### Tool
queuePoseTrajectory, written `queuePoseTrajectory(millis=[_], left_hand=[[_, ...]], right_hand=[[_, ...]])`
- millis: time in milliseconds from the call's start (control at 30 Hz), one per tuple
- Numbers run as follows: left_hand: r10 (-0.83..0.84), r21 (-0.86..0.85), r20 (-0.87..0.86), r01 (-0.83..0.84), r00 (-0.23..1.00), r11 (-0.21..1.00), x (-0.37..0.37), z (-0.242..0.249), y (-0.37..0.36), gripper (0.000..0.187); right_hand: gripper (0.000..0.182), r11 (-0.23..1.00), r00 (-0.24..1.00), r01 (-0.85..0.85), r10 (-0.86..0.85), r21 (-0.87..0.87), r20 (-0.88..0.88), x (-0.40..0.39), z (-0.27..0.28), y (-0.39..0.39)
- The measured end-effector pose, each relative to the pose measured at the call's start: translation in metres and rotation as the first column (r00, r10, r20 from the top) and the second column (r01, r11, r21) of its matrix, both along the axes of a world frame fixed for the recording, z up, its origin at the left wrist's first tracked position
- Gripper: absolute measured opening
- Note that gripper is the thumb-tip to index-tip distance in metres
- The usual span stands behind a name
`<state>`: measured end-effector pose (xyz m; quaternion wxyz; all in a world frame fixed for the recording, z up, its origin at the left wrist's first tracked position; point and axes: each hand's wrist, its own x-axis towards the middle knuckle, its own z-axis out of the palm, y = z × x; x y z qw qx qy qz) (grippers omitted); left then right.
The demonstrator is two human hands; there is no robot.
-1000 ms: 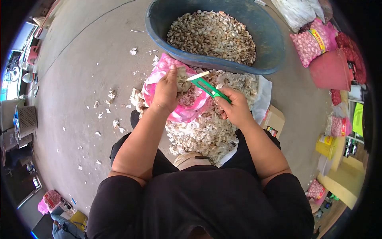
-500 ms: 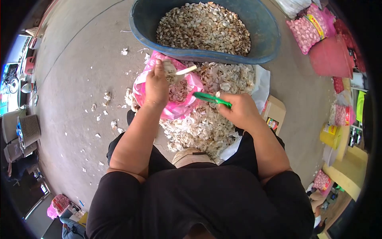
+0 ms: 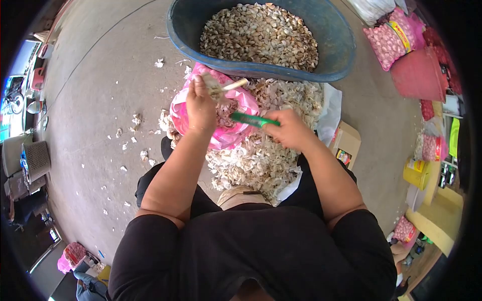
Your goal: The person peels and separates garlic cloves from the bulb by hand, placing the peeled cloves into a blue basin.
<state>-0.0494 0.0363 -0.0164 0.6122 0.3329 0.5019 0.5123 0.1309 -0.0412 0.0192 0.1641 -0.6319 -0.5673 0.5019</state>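
My left hand (image 3: pixel 201 108) is closed around a garlic bulb (image 3: pixel 215 93) whose pale stalk (image 3: pixel 236 84) sticks out to the right. Loose papery skin covers the bulb, and the fingers hide part of it. In my right hand (image 3: pixel 291 129) is a flat green tool (image 3: pixel 248 119), shaped like a broad blade; its tip points left, just below the bulb. Both hands are over an opened pink plastic bag (image 3: pixel 175 113) with pinkish skins inside. A heap of garlic skins (image 3: pixel 251 163) lies between my legs and around the bag.
A large blue-grey tub (image 3: pixel 331 55) of garlic cloves (image 3: pixel 258 35) stands just beyond the bag. White sheeting (image 3: pixel 330 108) lies under the skins, beside a cardboard box (image 3: pixel 347 143). At the right are a pink net sack of garlic (image 3: pixel 386 47) and a red tub (image 3: pixel 419 75).
My right hand has moved left and slightly up, bringing the green tool closer beneath the bulb. My left hand has barely shifted and keeps its grip.
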Motion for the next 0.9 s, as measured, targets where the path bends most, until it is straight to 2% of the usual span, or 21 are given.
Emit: queuePoseTrajectory(millis=[33,67,167,267,300,367,400,467,500,533,567,600,667,700,733,800,900], left_hand=[[0.036,0.002,-0.023,-0.036,0.999,0.999,-0.003,0.003,0.003,0.041],[0.049,-0.02,0.01,-0.049,0.999,0.999,-0.005,0.002,0.005,0.041],[0.013,-0.15,0.039,-0.007,0.999,0.989,-0.009,-0.004,0.005,0.041],[-0.081,-0.177,0.105,0.099,0.991,0.979,-0.006,0.004,0.004,0.04],[-0.119,-0.172,0.091,0.134,0.989,0.976,-0.006,0.006,0.004,0.04],[-0.194,-0.165,0.067,0.202,0.979,0.965,-0.006,0.01,0.001,0.039],[-0.226,-0.182,0.077,0.237,0.971,0.954,-0.004,0.014,-0.002,0.038],[-0.295,-0.218,0.098,0.31,0.95,0.925,0.002,0.021,-0.009,0.035],[-0.314,-0.164,-0.01,0.308,0.949,0.937,0.005,0.016,-0.01,0.033],[-0.321,-0.108,-0.12,0.309,0.939,0.945,0.007,0.007,-0.012,0.032],[-0.316,-0.051,-0.231,0.313,0.92,0.948,0.008,0.003,-0.014,0.03],[-0.309,-0.07,-0.174,0.301,0.935,0.951,0.01,0.007,-0.015,0.029],[-0.347,-0.078,-0.248,0.338,0.904,0.938,0.014,0.023,-0.019,0.03],[-0.365,-0.081,-0.282,0.357,0.887,0.93,0.017,0.028,-0.02,0.03],[-0.365,-0.077,-0.229,0.357,0.903,0.931,0.019,0.027,-0.022,0.03],[-0.363,-0.072,-0.119,0.357,0.924,0.932,0.024,0.025,-0.027,0.03],[-0.403,-0.15,-0.11,0.385,0.909,0.91,0.026,0.027,-0.033,0.028]], right_hand=[[0.021,0.991,0.982,-0.131,0.126,0.031,0.144,-0.002,-0.006,0.0],[0.027,0.995,0.977,-0.085,0.072,0.057,0.199,-0.011,-0.012,0.0],[0.029,0.997,0.967,-0.067,0.057,0.029,0.247,-0.036,-0.034,0.005],[0.03,0.954,0.91,-0.151,0.031,0.258,0.414,-0.043,-0.034,0.005],[0.028,0.888,0.915,-0.135,-0.058,0.439,0.399,-0.043,-0.03,0.007],[0.023,0.66,0.921,-0.103,-0.22,0.744,0.323,-0.041,-0.015,0.014],[0.019,0.544,0.93,-0.155,-0.2,0.825,0.307,-0.044,-0.007,0.018],[0.018,0.5,0.864,-0.258,-0.263,0.827,0.429,-0.05,-0.015,0.021],[0.017,0.48,0.825,-0.31,-0.294,0.821,0.483,-0.05,-0.019,0.021],[0.019,0.606,0.876,-0.269,-0.169,0.749,0.452,-0.048,-0.022,0.018],[0.018,0.673,0.899,-0.219,-0.143,0.706,0.415,-0.048,-0.022,0.017],[0.018,0.735,0.92,-0.17,-0.119,0.656,0.372,-0.05,-0.02,0.016],[0.015,0.816,0.962,-0.099,-0.069,0.569,0.266,-0.049,-0.018,0.017],[0.014,0.84,0.978,-0.077,-0.041,0.537,0.203,-0.046,-0.017,0.017],[0.013,0.863,0.99,-0.057,-0.016,0.502,0.139,-0.044,-0.017,0.017],[0.015,0.812,0.997,-0.035,-0.012,0.583,0.076,-0.041,-0.017,0.013],[0.017,0.773,0.998,-0.04,0.007,0.634,0.055,-0.038,-0.013,0.005]])
